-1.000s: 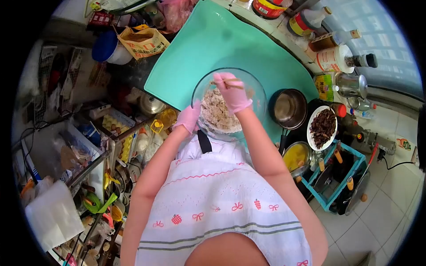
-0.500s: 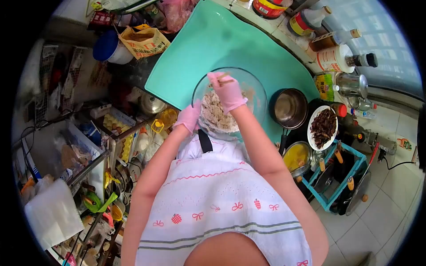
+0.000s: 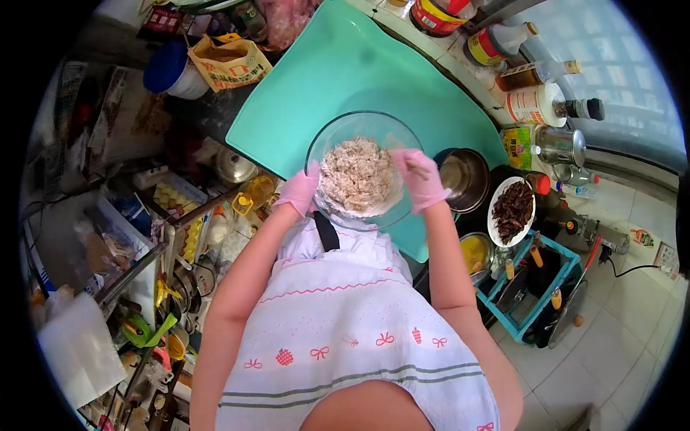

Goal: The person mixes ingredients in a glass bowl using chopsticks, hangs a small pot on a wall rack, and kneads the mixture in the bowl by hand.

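A clear glass bowl (image 3: 332, 129) holds a lumpy, pale pinkish-grey mixture (image 3: 357, 176), which looks like minced meat. My left hand (image 3: 300, 189), in a pink glove, grips the bowl's left rim. On the opposite side, my right hand (image 3: 419, 178), also gloved in pink, is closed at the right rim with its fingertips over the edge. A brownish patch shows on the right glove; I cannot make out whether it is residue or a utensil. The bowl stands at the near edge of a turquoise mat (image 3: 359, 72).
Right of the bowl are a dark saucepan (image 3: 463, 179), a white plate (image 3: 496, 233) of dark brown pieces and a blue rack (image 3: 514, 327) with lids. Bottles (image 3: 535, 103) line the window side. Cluttered shelves (image 3: 136, 273) and a paper bag (image 3: 230, 63) are at left.
My right hand, holding what looked like chopsticks above the mixture, has moved right to the bowl's rim. The mixture is now uncovered. The view has shifted slightly.
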`<state>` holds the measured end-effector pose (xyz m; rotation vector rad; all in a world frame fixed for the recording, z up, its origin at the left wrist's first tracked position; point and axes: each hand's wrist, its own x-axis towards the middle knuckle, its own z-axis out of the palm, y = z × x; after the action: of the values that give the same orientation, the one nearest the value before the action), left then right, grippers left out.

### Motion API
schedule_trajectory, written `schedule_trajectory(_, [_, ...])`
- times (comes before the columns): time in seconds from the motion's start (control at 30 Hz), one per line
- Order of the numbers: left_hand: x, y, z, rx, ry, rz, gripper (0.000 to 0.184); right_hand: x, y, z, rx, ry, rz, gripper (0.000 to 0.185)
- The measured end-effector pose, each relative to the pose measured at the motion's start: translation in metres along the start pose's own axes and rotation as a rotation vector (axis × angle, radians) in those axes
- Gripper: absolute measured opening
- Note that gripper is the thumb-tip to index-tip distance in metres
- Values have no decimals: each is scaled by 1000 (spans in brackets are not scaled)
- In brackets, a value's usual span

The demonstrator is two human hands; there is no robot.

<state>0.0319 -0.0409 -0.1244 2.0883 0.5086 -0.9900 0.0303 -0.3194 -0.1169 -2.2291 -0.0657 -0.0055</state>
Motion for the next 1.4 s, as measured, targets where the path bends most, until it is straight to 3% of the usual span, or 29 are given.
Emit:
schedule_trajectory(0.1, [3, -5, -1, 18, 0, 95, 77, 3, -19, -14, 58, 165, 90, 12])
schedule_trajectory(0.2, [-6, 3, -4, 82, -39, 76, 57, -5, -4, -5, -95, -143, -7, 14])
schedule_trajectory(0.3, [2, -11, -1, 282, -11, 303, 44, 5, -2, -19, 71, 9, -50, 13])
schedule_trajectory(0.37, [-2, -6, -2, 172, -85, 191, 40, 14, -18, -28, 120, 41, 11, 12])
schedule_trajectory(0.4, [-3, -1, -4, 121, -121, 142, 38, 14, -11, -30, 32, -77, 30, 10])
schedule_trajectory(0.5, [1, -3, -2, 153, -82, 161, 41, 31, -3, -41, -233, -439, 153, 9])
schedule_trajectory(0.6, [-9, 3, -6, 48, -96, 124, 47, 45, 10, -38, 117, -173, -15, 11])
schedule_trajectory(0.63, [-7, 1, -4, 51, -89, 117, 51, 46, 13, -41, 82, -193, -38, 14])
schedule_trajectory(0.77, [-9, 6, -4, -20, -66, 48, 67, 38, 0, -51, -145, -534, 331, 11])
schedule_trajectory(0.87, [-7, 1, -4, -37, -55, 64, 72, 42, 1, -56, -172, -323, -44, 14])
schedule_trajectory(0.9, [-5, -1, -2, -32, -50, 90, 74, 45, -6, -59, -52, -258, -83, 17])
schedule_trajectory(1.0, [-6, 2, -6, -23, -73, 60, 75, 29, -6, -63, -96, -271, 112, 16])
schedule_trajectory(1.03, [-10, 5, -8, -32, -70, 46, 75, 24, -8, -65, -167, -380, 300, 16])
schedule_trajectory(1.13, [-11, 5, -5, -32, -32, 64, 75, 19, -10, -67, -133, -358, 164, 18])
schedule_trajectory(1.23, [1, -7, 4, -21, 6, 107, 75, 21, 0, -62, -73, -133, -32, 20])
schedule_trajectory(1.33, [-10, 4, -4, -47, -38, 35, 73, 5, -6, -67, 57, -310, 351, 19])
schedule_trajectory(1.4, [-7, 1, 0, -51, -2, 92, 72, 8, -7, -69, -2, -331, 350, 18])
